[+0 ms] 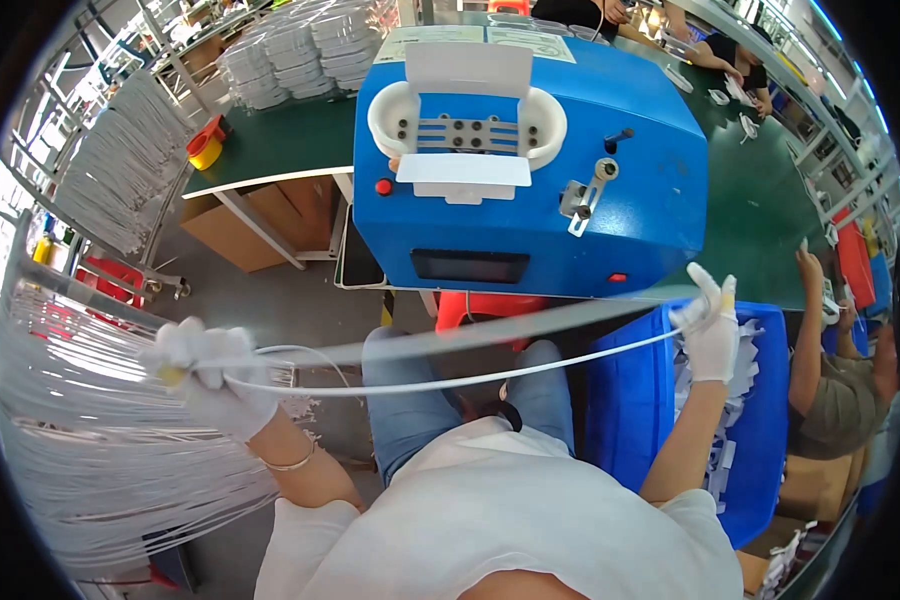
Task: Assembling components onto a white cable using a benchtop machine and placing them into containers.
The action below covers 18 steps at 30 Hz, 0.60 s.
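Note:
A white cable stretches across my lap between my two gloved hands, sagging a little in the middle. My left hand is closed round the cable beside the hanging bundle of white cables; a loose loop sticks out past its fingers. My right hand grips the other end over a blue bin, with some fingers pointing up. A second, blurred pale strand runs above the cable. In front of me stands a blue machine with a white curved holder on top.
The blue bin at my right holds white pieces. Stacked clear trays and a yellow-and-red tape dispenser sit on the green table. More cables hang on a rack at far left. Co-workers are at the right.

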Tool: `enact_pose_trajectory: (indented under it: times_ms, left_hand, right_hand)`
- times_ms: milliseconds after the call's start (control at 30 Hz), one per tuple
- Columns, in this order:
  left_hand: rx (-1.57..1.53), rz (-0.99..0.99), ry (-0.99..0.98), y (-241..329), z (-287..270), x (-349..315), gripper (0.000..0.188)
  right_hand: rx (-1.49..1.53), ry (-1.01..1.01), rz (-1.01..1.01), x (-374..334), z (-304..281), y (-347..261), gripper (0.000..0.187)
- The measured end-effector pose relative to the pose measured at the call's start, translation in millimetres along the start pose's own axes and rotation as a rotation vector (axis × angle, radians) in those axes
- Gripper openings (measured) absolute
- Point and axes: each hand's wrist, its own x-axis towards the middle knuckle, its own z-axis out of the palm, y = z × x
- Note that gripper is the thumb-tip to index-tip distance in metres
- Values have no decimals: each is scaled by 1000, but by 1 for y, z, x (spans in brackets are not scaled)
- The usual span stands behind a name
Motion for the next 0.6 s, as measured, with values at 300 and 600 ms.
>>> enact_pose_trajectory:
  times_ms: [300,600]
  left_hand:
    - [581,-749,-120,-123,86,-3,40]
    - [553,-466,183,-100,18,71,18]
  right_hand:
    - [-899,-596,-273,-30,158,-4,40]
    - [-1007,-14,-399,-18,104,-29,16]
